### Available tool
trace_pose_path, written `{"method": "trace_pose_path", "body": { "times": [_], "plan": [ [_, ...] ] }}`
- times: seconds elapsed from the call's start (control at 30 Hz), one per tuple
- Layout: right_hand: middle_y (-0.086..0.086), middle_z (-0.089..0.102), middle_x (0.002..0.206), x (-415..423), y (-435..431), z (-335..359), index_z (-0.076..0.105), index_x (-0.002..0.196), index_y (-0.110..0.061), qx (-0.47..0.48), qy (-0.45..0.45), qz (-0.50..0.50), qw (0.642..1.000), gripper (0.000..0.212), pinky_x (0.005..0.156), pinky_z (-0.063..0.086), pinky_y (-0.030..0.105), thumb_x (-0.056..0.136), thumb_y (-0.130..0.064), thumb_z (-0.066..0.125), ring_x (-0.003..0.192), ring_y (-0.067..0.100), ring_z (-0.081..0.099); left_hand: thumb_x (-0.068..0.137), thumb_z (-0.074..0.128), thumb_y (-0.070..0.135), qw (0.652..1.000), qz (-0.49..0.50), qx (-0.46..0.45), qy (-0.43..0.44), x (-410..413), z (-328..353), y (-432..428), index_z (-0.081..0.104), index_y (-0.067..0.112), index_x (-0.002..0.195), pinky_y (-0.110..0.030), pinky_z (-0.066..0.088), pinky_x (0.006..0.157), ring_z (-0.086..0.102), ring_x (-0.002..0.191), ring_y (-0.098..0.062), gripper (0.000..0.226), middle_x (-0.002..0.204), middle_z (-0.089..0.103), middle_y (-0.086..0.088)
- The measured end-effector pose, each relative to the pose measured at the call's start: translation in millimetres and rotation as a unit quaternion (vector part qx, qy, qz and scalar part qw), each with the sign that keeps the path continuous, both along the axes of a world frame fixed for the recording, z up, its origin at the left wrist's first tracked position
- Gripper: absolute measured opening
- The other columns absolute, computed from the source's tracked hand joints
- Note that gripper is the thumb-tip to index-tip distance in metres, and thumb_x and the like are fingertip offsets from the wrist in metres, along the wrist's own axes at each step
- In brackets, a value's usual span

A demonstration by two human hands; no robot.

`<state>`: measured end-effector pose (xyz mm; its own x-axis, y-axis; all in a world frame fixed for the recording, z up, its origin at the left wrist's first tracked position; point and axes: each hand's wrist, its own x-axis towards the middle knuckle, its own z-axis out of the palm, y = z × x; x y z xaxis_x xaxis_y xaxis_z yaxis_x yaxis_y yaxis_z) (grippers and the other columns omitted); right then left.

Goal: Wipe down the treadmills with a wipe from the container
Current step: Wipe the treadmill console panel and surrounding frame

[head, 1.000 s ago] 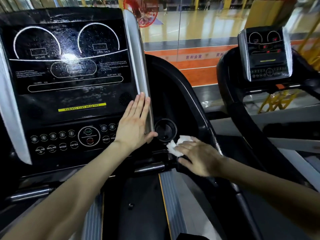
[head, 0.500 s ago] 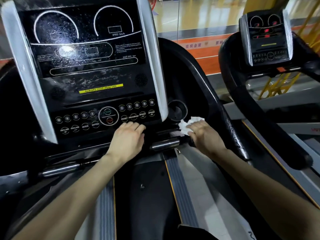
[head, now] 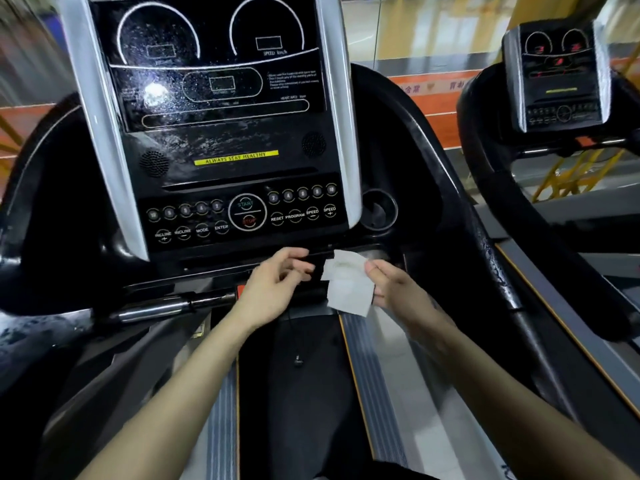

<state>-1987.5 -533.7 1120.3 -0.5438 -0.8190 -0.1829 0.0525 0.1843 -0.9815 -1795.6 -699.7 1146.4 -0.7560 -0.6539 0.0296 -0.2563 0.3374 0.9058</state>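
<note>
The right hand is no longer pressing a bunched wipe against the ledge beside the cup holder. It is now lifting the wipe clear, pinching its right edge between thumb and fingertips, so the sheet is hanging opened out in the lower centre of the frame, just below the console. The left hand is coming off the console too. It is hovering just left of the wipe with fingers loosely curled and gripping nothing.

This looks like a pause in the wiping to open or refold the sheet for a fresh face. Droplets are showing on the display, so the panel probably needs more passes, and the second treadmill at upper right is waiting.

Readable writing includes "ALWAYS STAY HEALTHY" on a yellow strip, "SPEED km/h", and the button labels START, STOP, RESET, PROGRAM, SPEED, INCLINE, MODE and ENTER.
</note>
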Motion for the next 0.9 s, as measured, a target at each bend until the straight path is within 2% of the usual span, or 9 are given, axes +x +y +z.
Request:
{"method": "trace_pose_path", "body": {
  "times": [0.1,0.17,0.3,0.4,0.53,0.67,0.73,0.83,0.9],
  "plan": [
    [0.008,0.076,0.128,1,3,1,0.066,0.135,-0.017,-0.005,-0.075,0.052,0.996,0.044,0.11,0.053,0.051,0.105,-0.048,0.057,0.121,0.025,0.072,0.094,0.067,0.037,1.0,-0.026,0.006,0.009,-5,1,11,0.066,0.032,0.131,-0.052,0.054,0.107,0.075,0.108,-0.017,0.038,0.113,0.079,0.008],
    [0.007,0.074,0.131,0,8,1,0.06,0.144,-0.016,-0.007,-0.096,0.08,0.992,0.052,0.111,0.051,0.052,0.1,-0.043,0.065,0.124,0.026,0.07,0.097,0.074,0.028,0.999,-0.018,-0.009,0.03,-12,3,18,0.068,0.034,0.128,-0.049,0.056,0.104,0.074,0.107,-0.015,0.032,0.115,0.077,0.008],
    [0.008,0.077,0.122,-7,24,2,0.066,0.131,-0.02,-0.001,0.013,0.081,0.997,0.026,0.111,0.049,0.061,0.106,-0.022,0.058,0.119,0.027,0.072,0.101,0.071,0.014,0.998,-0.021,-0.041,0.049,-26,6,33,0.072,0.029,0.114,-0.047,0.058,0.1,0.071,0.106,-0.015,0.021,0.117,0.075,0.01],
    [0.0,0.08,0.112,-17,44,1,0.067,0.122,-0.03,-0.009,0.052,0.077,0.996,0.018,0.109,0.05,0.062,0.105,-0.031,0.059,0.112,0.02,0.075,0.097,0.074,0.026,0.998,-0.045,-0.033,0.035,-39,5,49,0.076,0.031,0.109,-0.048,0.058,0.1,0.071,0.112,-0.016,0.013,0.117,0.076,0.009],
    [-0.008,0.08,0.114,-29,73,-6,0.037,0.156,-0.048,0.007,0.081,0.081,0.993,0.055,0.111,0.051,0.048,0.107,-0.036,0.06,0.11,0.013,0.075,0.095,0.081,0.024,0.997,-0.039,-0.047,0.054,-58,-4,78,0.079,0.031,0.106,-0.048,0.058,0.102,0.067,0.122,-0.015,0.014,0.126,0.07,0.012],
    [-0.005,0.082,0.099,-35,100,-5,0.011,0.161,-0.063,-0.011,0.125,0.088,0.988,0.076,0.081,0.052,0.027,0.111,-0.026,0.056,0.081,0.002,0.072,0.094,0.07,0.034,0.996,-0.035,-0.06,0.058,-69,-8,102,0.081,0.03,0.109,-0.041,0.052,0.111,0.063,0.132,-0.015,0.019,0.131,0.07,0.011],
    [0.003,0.08,0.093,-37,109,-7,0.013,0.158,-0.068,-0.018,0.148,0.08,0.985,0.077,0.07,0.051,0.032,0.11,-0.026,0.057,0.068,0.003,0.063,0.089,0.073,0.039,0.996,-0.032,-0.075,0.037,-70,-10,115,0.081,0.031,0.109,-0.038,0.049,0.114,0.062,0.133,-0.013,0.023,0.131,0.069,0.013],
    [-0.003,0.08,0.109,-38,118,-16,0.016,0.154,-0.072,-0.005,0.174,0.116,0.978,0.078,0.106,0.052,0.044,0.109,-0.022,0.056,0.098,0.013,0.074,0.089,0.083,0.029,0.99,0.01,-0.138,0.012,-68,-18,131,0.079,0.031,0.101,-0.037,0.048,0.114,0.063,0.128,-0.009,0.013,0.126,0.069,0.017],
    [-0.011,0.079,0.114,-37,122,-22,0.023,0.157,-0.065,-0.008,0.148,0.168,0.974,0.082,0.098,0.051,0.033,0.106,-0.007,0.053,0.096,0.008,0.072,0.092,0.082,0.018,0.988,0.037,-0.149,0.01,-63,-21,140,0.079,0.027,0.099,-0.033,0.051,0.108,0.066,0.122,-0.01,0.012,0.121,0.07,0.015]
  ]
}}
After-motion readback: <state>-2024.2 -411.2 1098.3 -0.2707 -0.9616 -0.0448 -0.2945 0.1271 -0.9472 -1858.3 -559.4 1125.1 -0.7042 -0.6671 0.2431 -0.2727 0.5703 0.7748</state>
